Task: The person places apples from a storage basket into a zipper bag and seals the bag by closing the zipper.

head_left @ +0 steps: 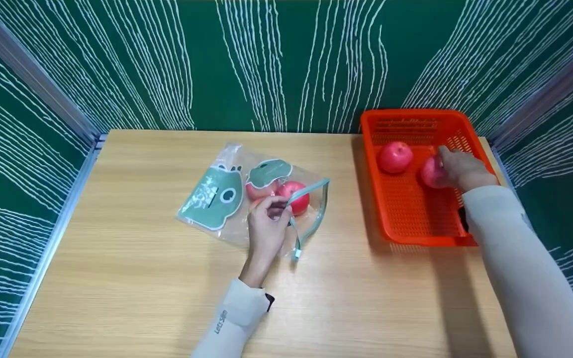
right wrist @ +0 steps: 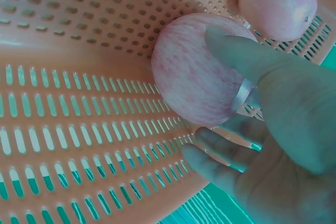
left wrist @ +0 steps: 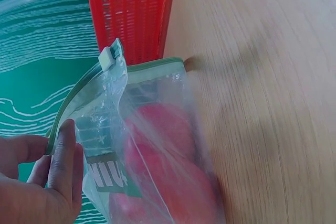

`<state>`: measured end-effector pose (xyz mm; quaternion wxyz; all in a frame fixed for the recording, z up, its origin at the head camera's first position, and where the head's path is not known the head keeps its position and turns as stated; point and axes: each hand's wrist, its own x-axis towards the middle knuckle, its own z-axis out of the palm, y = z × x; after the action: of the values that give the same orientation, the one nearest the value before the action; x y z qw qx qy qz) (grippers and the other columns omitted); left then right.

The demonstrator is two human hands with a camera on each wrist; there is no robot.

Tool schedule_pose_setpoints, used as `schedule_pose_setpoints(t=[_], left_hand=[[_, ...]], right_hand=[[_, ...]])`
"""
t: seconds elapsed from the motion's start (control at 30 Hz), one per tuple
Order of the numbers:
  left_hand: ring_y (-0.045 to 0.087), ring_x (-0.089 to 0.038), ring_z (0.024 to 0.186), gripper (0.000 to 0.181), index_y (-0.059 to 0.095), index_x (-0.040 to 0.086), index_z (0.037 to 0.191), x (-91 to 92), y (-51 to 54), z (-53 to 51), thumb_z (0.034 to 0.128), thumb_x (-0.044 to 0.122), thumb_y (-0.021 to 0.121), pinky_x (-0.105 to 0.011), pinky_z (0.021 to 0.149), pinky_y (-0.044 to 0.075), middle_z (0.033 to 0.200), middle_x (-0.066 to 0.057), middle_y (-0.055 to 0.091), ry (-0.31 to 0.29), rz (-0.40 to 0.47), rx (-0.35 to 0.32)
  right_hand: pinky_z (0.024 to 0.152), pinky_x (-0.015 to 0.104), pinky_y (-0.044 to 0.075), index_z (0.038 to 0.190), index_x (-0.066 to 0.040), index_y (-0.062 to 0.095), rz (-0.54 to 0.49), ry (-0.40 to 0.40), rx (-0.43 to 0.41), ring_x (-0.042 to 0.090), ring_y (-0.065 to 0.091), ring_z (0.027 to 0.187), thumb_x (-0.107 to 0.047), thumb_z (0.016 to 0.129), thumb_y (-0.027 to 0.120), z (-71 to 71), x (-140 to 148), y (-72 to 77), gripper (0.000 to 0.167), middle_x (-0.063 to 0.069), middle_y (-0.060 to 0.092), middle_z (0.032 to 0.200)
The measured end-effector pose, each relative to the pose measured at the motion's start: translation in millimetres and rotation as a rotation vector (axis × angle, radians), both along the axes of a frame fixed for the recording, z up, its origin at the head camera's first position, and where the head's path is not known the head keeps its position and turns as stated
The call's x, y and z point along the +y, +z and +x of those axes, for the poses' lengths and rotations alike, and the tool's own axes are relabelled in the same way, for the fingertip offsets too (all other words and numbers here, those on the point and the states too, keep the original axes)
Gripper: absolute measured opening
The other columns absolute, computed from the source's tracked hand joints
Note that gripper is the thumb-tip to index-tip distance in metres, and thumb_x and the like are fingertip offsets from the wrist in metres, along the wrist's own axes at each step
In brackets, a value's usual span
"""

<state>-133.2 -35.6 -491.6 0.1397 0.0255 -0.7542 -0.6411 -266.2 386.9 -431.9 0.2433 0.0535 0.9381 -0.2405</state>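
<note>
My left hand (head_left: 266, 226) pinches the green zip rim of a clear plastic bag (head_left: 215, 196) with green cartoon prints. Several red apples (head_left: 296, 199) lie inside the bag, and its mouth stands partly spread toward the right. A white zip slider (left wrist: 106, 59) shows on the rim in the left wrist view. Over in the red-orange basket (head_left: 387, 219), my right hand (head_left: 465, 169) grips an apple (right wrist: 197, 69), thumb on its upper side and fingers curled beneath. Another apple (head_left: 395, 157) sits beside it on the basket floor.
The basket stands at the back right of the wooden table (head_left: 132, 278). Green walls (head_left: 217, 64) with white wavy lines close off the back and both sides, with metal posts (head_left: 52, 89) at the corners.
</note>
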Motion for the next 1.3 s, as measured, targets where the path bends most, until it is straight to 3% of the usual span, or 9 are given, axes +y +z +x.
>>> schedule_pose_setpoints(t=[0.1, 0.37, 0.5, 0.83, 1.07, 1.3], left_hand=[[0.072, -0.027, 0.093, 0.018, 0.076, -0.003, 0.106, 0.3, 0.6, 0.1, 0.089, -0.009, 0.073, -0.039, 0.086, 0.063, 0.105, -0.017, 0.07, 0.0, -0.002, -0.004], [0.071, -0.026, 0.095, 0.019, 0.075, -0.001, 0.108, 0.7, 0.3, 1.1, 0.0903, -0.009, 0.073, -0.042, 0.089, 0.062, 0.11, -0.016, 0.067, -0.002, -0.006, -0.044], [0.07, -0.026, 0.096, 0.019, 0.076, 0.0, 0.108, 0.7, 1.3, 1.6, 0.0909, -0.008, 0.073, -0.041, 0.089, 0.062, 0.111, -0.016, 0.067, -0.006, -0.005, -0.045], [0.07, -0.024, 0.096, 0.019, 0.076, 0.001, 0.109, 0.8, 2.0, 2.4, 0.0912, -0.007, 0.075, -0.04, 0.089, 0.062, 0.112, -0.014, 0.067, -0.006, -0.017, -0.056], [0.072, -0.026, 0.093, 0.018, 0.076, -0.001, 0.107, 0.5, 0.9, 1.2, 0.0905, -0.007, 0.073, -0.041, 0.086, 0.062, 0.105, -0.015, 0.071, -0.012, 0.002, -0.031], [0.071, -0.025, 0.096, 0.019, 0.076, 0.0, 0.108, 1.0, 2.1, 1.2, 0.091, -0.008, 0.073, -0.043, 0.089, 0.062, 0.108, -0.014, 0.07, -0.018, 0.002, -0.038]], right_hand=[[0.103, 0.08, 0.041, 0.148, -0.006, 0.036, 0.141, 0.157, 0.044, 0.052, 0.051, 0.114, -0.011, 0.085, 0.088, -5.4, 1, -0.2, 0.082, 0.029, 0.053, 0.125], [0.102, 0.079, 0.044, 0.155, -0.006, 0.039, 0.157, 0.15, 0.024, 0.053, 0.048, 0.116, -0.02, 0.082, 0.091, -6.0, -5, -0.5, 0.091, 0.028, 0.052, 0.128], [0.102, 0.077, 0.045, 0.153, -0.008, 0.044, 0.133, 0.125, 0.038, 0.051, 0.047, 0.115, -0.017, 0.083, 0.091, -4.1, -8, 2.1, 0.085, 0.027, 0.052, 0.127], [0.101, 0.076, 0.046, 0.148, -0.003, 0.048, 0.29, 0.3, 0.237, 0.054, 0.05, 0.115, -0.012, 0.082, 0.089, -2.8, -14, 14.2, 0.078, 0.03, 0.055, 0.13], [0.103, 0.076, 0.045, 0.154, -0.002, 0.045, 0.412, 0.394, 0.372, 0.056, 0.046, 0.122, -0.008, 0.07, 0.095, 6.6, -26, 22.8, 0.098, 0.034, 0.053, 0.138], [0.11, 0.075, 0.039, 0.154, -0.001, 0.047, 0.432, 0.468, 0.474, 0.056, 0.046, 0.127, -0.01, 0.071, 0.095, 17.0, -43, 26.0, 0.096, 0.033, 0.054, 0.142]])
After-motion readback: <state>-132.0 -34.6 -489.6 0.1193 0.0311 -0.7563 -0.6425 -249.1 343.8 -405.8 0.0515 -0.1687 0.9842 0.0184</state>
